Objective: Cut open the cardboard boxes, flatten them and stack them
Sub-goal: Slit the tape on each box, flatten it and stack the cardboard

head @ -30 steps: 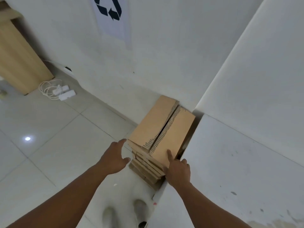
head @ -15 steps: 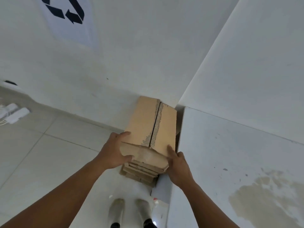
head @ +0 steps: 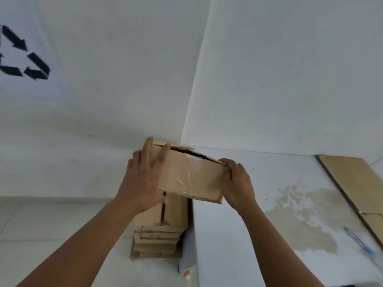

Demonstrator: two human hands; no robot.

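A brown cardboard box [head: 190, 177] with clear tape across its face hangs in the air between both hands, tilted, its top seam gaping. My left hand [head: 143, 179] grips its left end, thumb over the top edge. My right hand [head: 238, 183] grips its right end with curled fingers. Below it, on the floor in the corner, stands a stack of flattened cardboard [head: 159, 230].
A white table [head: 259, 235] with a worn brown stain fills the right side. A flat cardboard sheet [head: 356, 187] lies at its far right, and a blue pen-like tool [head: 360, 241] lies near it. White walls meet behind the box. A recycling sign [head: 22, 56] hangs on the left wall.
Both hands closed on the top box of the stack and lifted it up off the pile, tilting it. The view swung right and up toward the table.
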